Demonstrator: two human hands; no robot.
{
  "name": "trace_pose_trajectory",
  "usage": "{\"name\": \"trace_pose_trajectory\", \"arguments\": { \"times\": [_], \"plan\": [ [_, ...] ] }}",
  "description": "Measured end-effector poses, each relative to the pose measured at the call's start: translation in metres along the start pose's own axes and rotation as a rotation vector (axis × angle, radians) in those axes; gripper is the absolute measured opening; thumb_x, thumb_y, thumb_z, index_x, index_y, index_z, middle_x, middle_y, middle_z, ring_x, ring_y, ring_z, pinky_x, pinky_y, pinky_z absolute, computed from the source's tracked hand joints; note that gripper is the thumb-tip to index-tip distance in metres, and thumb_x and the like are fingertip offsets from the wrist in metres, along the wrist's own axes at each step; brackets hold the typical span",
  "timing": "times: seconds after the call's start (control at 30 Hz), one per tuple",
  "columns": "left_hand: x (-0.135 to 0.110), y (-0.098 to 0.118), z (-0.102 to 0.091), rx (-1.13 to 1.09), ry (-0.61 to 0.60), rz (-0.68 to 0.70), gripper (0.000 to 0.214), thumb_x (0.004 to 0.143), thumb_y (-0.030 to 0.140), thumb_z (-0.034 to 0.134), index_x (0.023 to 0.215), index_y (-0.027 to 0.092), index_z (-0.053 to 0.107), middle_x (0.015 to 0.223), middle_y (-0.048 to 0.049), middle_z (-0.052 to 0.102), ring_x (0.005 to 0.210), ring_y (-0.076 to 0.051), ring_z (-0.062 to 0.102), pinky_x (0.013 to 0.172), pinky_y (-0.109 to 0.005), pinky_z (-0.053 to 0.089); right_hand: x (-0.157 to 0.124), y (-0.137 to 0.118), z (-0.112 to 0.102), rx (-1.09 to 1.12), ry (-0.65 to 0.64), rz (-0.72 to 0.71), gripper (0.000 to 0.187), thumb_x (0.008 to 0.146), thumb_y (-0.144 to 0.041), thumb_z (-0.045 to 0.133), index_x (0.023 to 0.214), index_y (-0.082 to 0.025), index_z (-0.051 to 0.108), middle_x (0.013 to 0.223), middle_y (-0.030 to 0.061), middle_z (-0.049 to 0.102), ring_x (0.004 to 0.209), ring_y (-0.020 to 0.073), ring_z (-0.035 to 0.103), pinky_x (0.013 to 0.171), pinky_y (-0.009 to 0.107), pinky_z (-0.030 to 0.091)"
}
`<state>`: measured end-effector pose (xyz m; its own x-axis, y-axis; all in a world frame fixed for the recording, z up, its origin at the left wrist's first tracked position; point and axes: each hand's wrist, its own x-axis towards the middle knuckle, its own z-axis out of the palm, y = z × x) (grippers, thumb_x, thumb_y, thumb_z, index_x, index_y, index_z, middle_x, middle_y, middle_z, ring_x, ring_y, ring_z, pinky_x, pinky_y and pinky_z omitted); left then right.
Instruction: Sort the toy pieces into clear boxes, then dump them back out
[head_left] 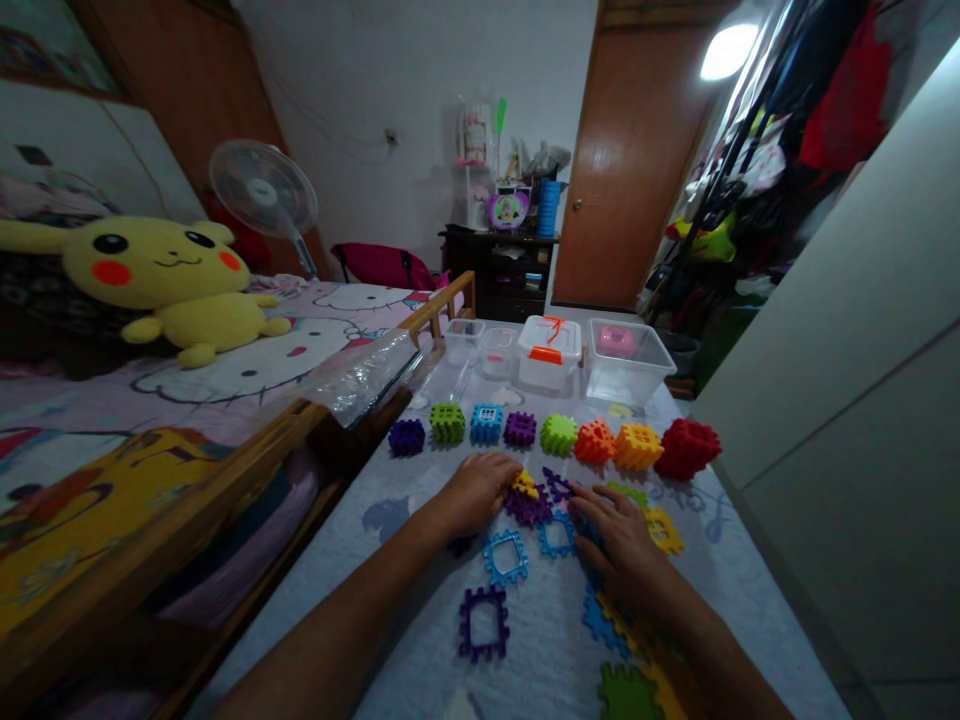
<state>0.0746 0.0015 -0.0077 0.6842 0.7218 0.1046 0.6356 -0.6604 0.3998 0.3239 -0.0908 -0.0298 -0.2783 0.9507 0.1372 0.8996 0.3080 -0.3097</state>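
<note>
Loads of room on the pale blue patterned cloth (356,535) left of the left forearm, until the brown wooden bed rail (180,515) blocks you. Straight ahead's a wall: toothed, multicoloured plastic cubes (520,430), with clear plastic tubs (630,375) behind. A near lane runs right of the dark purple square plastic frame (484,594), but light-blue square plastic frames (491,562) cut it off. Right of the yellow toothed plastic piece (664,528) there's another open strip.

A bright white lamp (729,52) lights a room with a brown wooden door (619,165), pale grey wall (420,60), low black cabinet (487,285) and brown wooden bed rail (247,470).
</note>
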Motion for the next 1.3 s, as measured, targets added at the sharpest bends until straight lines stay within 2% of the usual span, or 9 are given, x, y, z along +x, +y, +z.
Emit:
{"name": "trace_pose_trajectory", "arguments": {
  "times": [0.1, 0.33, 0.57, 0.77, 0.9, 1.03, 1.17, 1.23, 1.3],
  "plan": [
    [0.001, -0.002, 0.002, 0.000, 0.038, -0.028, 0.025, 0.089, 0.015, 0.049, 0.109, 0.020, 0.064, 0.111, -0.0069, 0.068, 0.108, -0.022, 0.059, 0.097, -0.037, 0.043, 0.000, -0.001, -0.004, 0.007, -0.029, 0.001, 0.043, 0.086, -0.028, 0.054, 0.127, -0.019, 0.061, 0.143, 0.0093, 0.054, 0.128, 0.0335, 0.046, 0.107, 0.057, 0.035],
    [0.003, -0.007, 0.007, 0.004, 0.122, -0.043, 0.017, 0.089, 0.014, 0.051, 0.098, 0.016, 0.065, 0.098, -0.0088, 0.068, 0.094, -0.023, 0.059, 0.088, -0.034, 0.046, 0.002, -0.007, -0.013, 0.054, -0.035, -0.011, 0.037, 0.086, -0.027, 0.055, 0.121, -0.019, 0.064, 0.132, 0.0107, 0.062, 0.121, 0.0316, 0.050, 0.104, 0.052, 0.037],
    [-0.009, -0.028, -0.003, 0.065, 0.240, -0.088, 0.024, 0.092, 0.012, 0.049, 0.108, 0.017, 0.065, 0.101, -0.0081, 0.069, 0.096, -0.022, 0.060, 0.089, -0.034, 0.046, 0.001, -0.008, -0.012, 0.064, -0.031, -0.017, 0.037, 0.086, -0.027, 0.056, 0.121, -0.019, 0.063, 0.132, 0.0114, 0.060, 0.120, 0.0310, 0.049, 0.103, 0.051, 0.037],
    [-0.020, -0.029, -0.017, 0.211, 0.200, -0.072, 0.026, 0.090, 0.011, 0.051, 0.109, 0.018, 0.068, 0.103, -0.0096, 0.069, 0.100, -0.025, 0.060, 0.090, -0.038, 0.045, 0.001, -0.006, -0.010, 0.074, -0.032, -0.017, 0.036, 0.086, -0.028, 0.056, 0.120, -0.020, 0.063, 0.131, 0.0108, 0.060, 0.120, 0.0304, 0.050, 0.103, 0.050, 0.038],
    [-0.023, -0.030, -0.016, 0.072, 0.131, -0.074, 0.025, 0.090, 0.015, 0.052, 0.108, 0.017, 0.069, 0.098, -0.0084, 0.070, 0.094, -0.023, 0.061, 0.085, -0.034, 0.048, 0.000, -0.005, -0.010, 0.082, -0.031, -0.015, 0.036, 0.086, -0.029, 0.056, 0.120, -0.021, 0.063, 0.132, 0.0106, 0.060, 0.120, 0.0304, 0.050, 0.103, 0.050, 0.038],
    [-0.024, -0.033, -0.015, -0.106, 0.157, -0.037, 0.025, 0.087, 0.013, 0.052, 0.101, 0.018, 0.072, 0.100, -0.0077, 0.070, 0.096, -0.022, 0.061, 0.089, -0.035, 0.047, 0.001, -0.006, -0.010, 0.081, -0.047, -0.003, 0.037, 0.086, -0.029, 0.055, 0.121, -0.019, 0.063, 0.132, 0.0118, 0.060, 0.121, 0.0306, 0.050, 0.103, 0.050, 0.039],
    [-0.027, -0.037, -0.020, -0.442, 0.042, 0.056, 0.038, 0.070, 0.002, 0.051, 0.096, 0.018, 0.072, 0.109, -0.0060, 0.068, 0.103, -0.019, 0.061, 0.096, -0.034, 0.046, 0.001, -0.008, -0.012, 0.086, -0.056, 0.013, 0.037, 0.086, -0.029, 0.055, 0.121, -0.020, 0.064, 0.133, 0.0119, 0.059, 0.123, 0.0308, 0.050, 0.105, 0.051, 0.038],
    [-0.030, -0.040, -0.024, -0.554, -0.011, 0.040, 0.049, 0.061, 0.001, 0.048, 0.102, 0.018, 0.070, 0.113, -0.0056, 0.066, 0.105, -0.019, 0.062, 0.097, -0.034, 0.047, 0.002, -0.008, -0.013, 0.092, -0.054, 0.016, 0.037, 0.086, -0.030, 0.055, 0.120, -0.020, 0.064, 0.133, 0.0119, 0.059, 0.123, 0.0309, 0.050, 0.105, 0.051, 0.038],
    [-0.032, -0.042, -0.027, -0.591, -0.012, -0.026, 0.055, 0.060, 0.003, 0.049, 0.111, 0.018, 0.066, 0.117, -0.0060, 0.065, 0.109, -0.020, 0.061, 0.098, -0.035, 0.047, 0.001, -0.008, -0.013, 0.097, -0.054, 0.013, 0.037, 0.086, -0.030, 0.055, 0.121, -0.020, 0.064, 0.133, 0.0123, 0.059, 0.123, 0.0311, 0.051, 0.104, 0.052, 0.039]
  ]
}}
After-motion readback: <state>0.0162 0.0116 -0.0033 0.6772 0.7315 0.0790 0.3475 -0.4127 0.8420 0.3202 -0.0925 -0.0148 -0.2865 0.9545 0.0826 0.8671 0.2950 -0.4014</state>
